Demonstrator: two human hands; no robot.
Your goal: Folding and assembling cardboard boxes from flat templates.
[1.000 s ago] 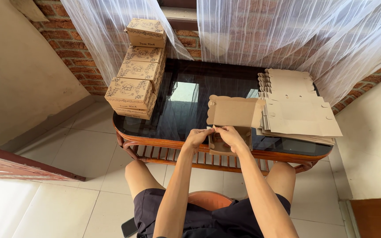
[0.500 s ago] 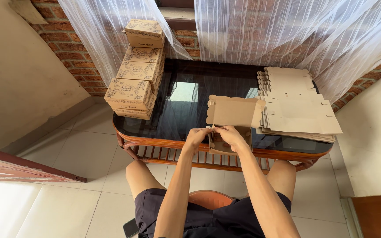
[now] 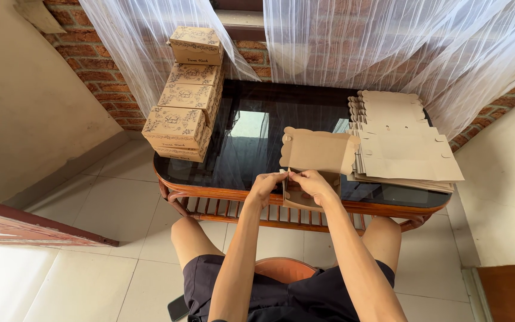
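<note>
1. The half-folded kraft cardboard box [image 3: 311,161] sits at the near edge of the glass-topped table [image 3: 251,128], straight in front of me. Its scalloped lid stands open and leans away from me.
2. My left hand [image 3: 266,186] is closed in a pinch on the box's near left corner, fingers curled onto the cardboard.
3. My right hand [image 3: 312,182] is likewise closed on the near wall of the box, just beside my left; the fingertips of both hands almost meet at the top edge.
4. Just to the right of the box, touching its lid, lies a stack of flat unfolded box blanks [image 3: 403,149], fanned slightly, same plain brown card.
5. At the far left of the table stands a stack of finished printed boxes [image 3: 183,110], several layers high, with a single box on top.
6. The table has a wooden rim with slats beneath.
7. White sheer curtains [image 3: 359,48] hang over a brick wall behind the table.
8. I am seated; my knees show below the table edge, over a pale tiled floor [image 3: 114,209].
</note>
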